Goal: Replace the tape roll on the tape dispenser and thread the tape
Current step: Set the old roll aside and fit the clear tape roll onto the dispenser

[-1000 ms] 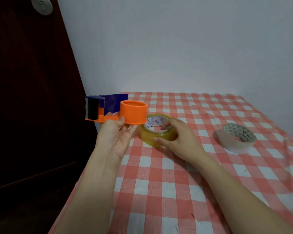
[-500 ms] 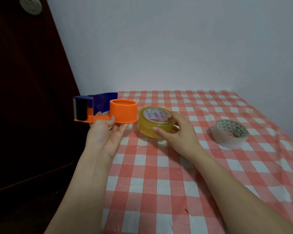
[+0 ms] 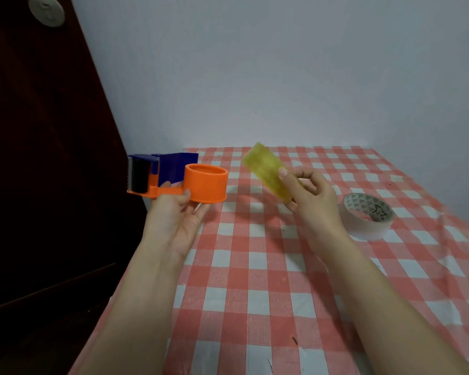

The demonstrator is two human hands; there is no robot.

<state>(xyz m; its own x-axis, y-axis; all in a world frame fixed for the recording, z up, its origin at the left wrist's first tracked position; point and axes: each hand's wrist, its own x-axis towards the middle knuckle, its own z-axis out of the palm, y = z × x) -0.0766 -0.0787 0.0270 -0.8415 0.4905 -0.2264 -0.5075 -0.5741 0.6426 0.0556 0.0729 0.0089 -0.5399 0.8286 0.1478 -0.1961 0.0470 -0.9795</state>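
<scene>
Left hand [image 3: 177, 217] gripping orange-and-blue plastic tape dispenser [image 3: 173, 177] past the checked tablecloth's [image 3: 255, 266] edge; right hand [image 3: 307, 197] pinching yellowish transparent tape roll [image 3: 266, 170] (held edge-on, airborne), well apart.

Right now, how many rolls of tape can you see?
2. A yellowish clear tape roll is held edge-on in the right hand, above the table. A whitish tape roll lies flat on the red-checked tablecloth, further right.

The tape dispenser [image 3: 173, 177] is showing orange and dark blue; the held tape roll [image 3: 266, 171] is glowing translucent yellow. The surface [image 3: 255, 266] is wearing red-and-white checks; the other roll [image 3: 367, 216] is showing whitish, triangle-patterned inside.
</scene>
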